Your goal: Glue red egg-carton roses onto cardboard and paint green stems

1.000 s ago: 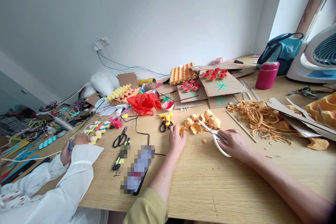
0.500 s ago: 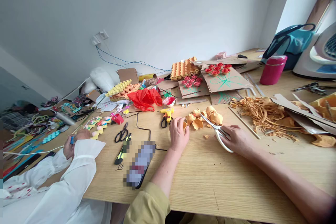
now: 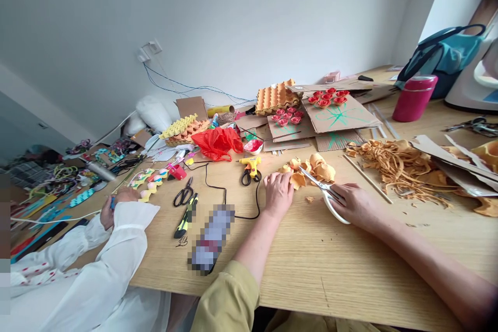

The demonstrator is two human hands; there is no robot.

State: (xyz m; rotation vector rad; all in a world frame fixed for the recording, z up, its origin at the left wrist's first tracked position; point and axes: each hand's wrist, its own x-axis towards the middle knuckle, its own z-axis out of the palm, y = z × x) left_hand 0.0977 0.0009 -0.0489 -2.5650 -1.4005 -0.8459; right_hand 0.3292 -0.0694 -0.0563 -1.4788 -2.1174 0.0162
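White-handled scissors (image 3: 330,201) are in my right hand (image 3: 356,205), their blades pointing up-left into a small heap of orange egg-carton cups (image 3: 322,170). At the left edge of that heap, low over the table, is my left hand (image 3: 279,194). Its fingers are bent and close together, and what lies under them is hidden. An orange scrap (image 3: 309,199) rests in front of the heap. Just behind my left hand are a yellow glue gun (image 3: 252,165) and the black handles of another pair of scissors (image 3: 246,178).
Orange trimmings (image 3: 392,166) are piled on the right, beside a thin stick (image 3: 368,179). Cardboard sheets (image 3: 338,114) with red cups stand behind. A phone (image 3: 212,238), a cutter knife (image 3: 187,216) and black scissors (image 3: 183,194) lie left. Another person's sleeve (image 3: 120,249) reaches in there.
My left hand has moved right, up against the heap; an orange cup seen at its fingers before is now out of sight. The scissors stay in my right hand, and the view has shifted slightly.
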